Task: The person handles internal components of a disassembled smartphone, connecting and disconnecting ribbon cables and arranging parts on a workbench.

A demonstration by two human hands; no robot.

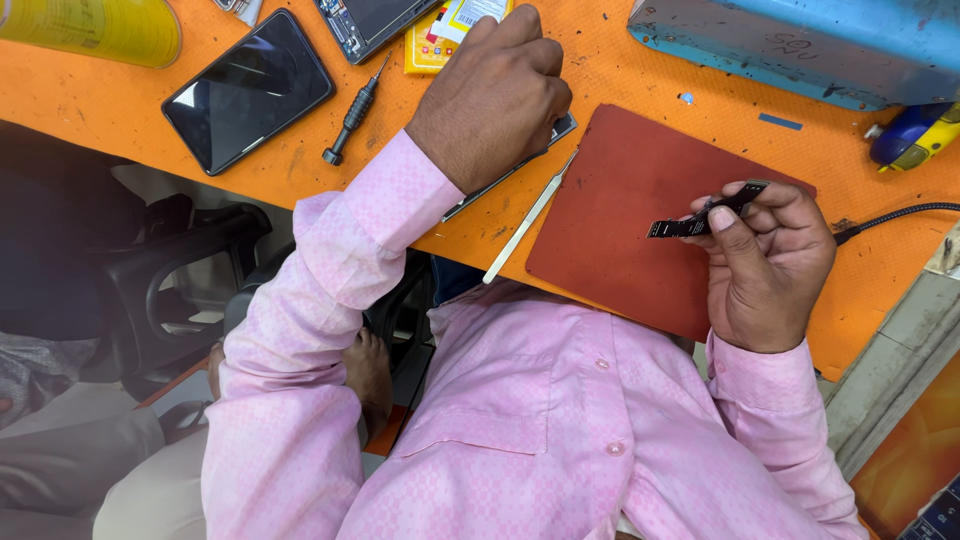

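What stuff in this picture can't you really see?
Head view only:
- Under the left hand: a flat device, mostly covered by the fist.
- The black strip in the right hand: too small to identify.
- Yellow can and blue box: cut off by the top edge.
- Yellow packet: partly hidden behind the left hand.

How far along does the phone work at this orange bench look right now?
Done: an opened phone lies stripped at the orange bench's far edge. In hand: the right hand pinches a thin black flex strip over the red-brown rubber mat; the left hand presses on a flat device. Left: a black screwdriver and metal tweezers lie unused; nothing looks reassembled.
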